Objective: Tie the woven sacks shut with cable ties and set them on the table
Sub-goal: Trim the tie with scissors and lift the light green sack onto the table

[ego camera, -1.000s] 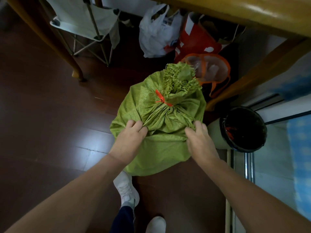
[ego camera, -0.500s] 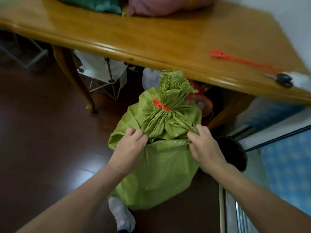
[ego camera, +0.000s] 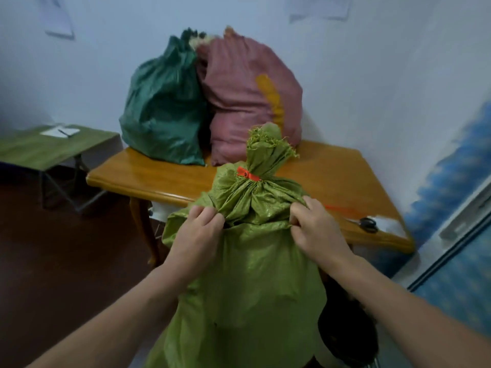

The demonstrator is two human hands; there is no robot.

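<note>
Head view: left hand, right hand pinch tied green sack; contents hidden.

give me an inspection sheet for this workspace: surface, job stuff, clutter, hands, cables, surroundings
surface: wooden table, glossy, set against the wall.
job's things: light green sack, neck closed with an orange cable tie, held in front of the table, not yet on it; dark green sack and pink sack stand on the table, touching.
clutter: scissors and a blurred orange strip, probably spare ties, at the table's right front.
grippers: left hand and right hand each grip the light green sack's fabric below the neck.
cables: nothing seen.
surroundings: small green table with paper at left; black bin below.
</note>
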